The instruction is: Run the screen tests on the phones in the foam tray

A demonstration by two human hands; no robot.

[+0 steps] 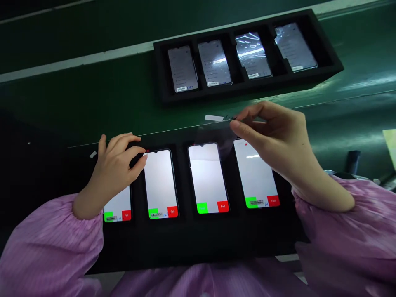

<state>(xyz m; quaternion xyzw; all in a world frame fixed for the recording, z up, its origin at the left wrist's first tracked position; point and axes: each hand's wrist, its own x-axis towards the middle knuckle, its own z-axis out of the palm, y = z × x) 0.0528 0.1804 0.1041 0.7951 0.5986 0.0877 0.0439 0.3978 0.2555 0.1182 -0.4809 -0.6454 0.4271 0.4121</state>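
Observation:
My right hand (275, 140) pinches a clear protective film (213, 134) by its corner, between thumb and index finger. The film hangs above the top of the third phone (206, 177), whose lit white screen has no label strip at the bottom. At the second phone (160, 179), my left hand (119, 159) has thumb and index finger together on the top left corner, by a small red tab (148, 151). The first phone (119, 202) is partly under my left wrist. A fourth phone (256, 173) is partly covered by my right hand. Green and red "Fail" blocks show on the screens.
The lit phones lie in a black tray (198, 235). Beyond it, a black foam tray (179, 99) holds several dimmer phones (215, 62) in slots. A white strip (214, 118) and a small white scrap (93, 154) lie on the green surface (130, 103). A dark cylinder (352, 161) stands right.

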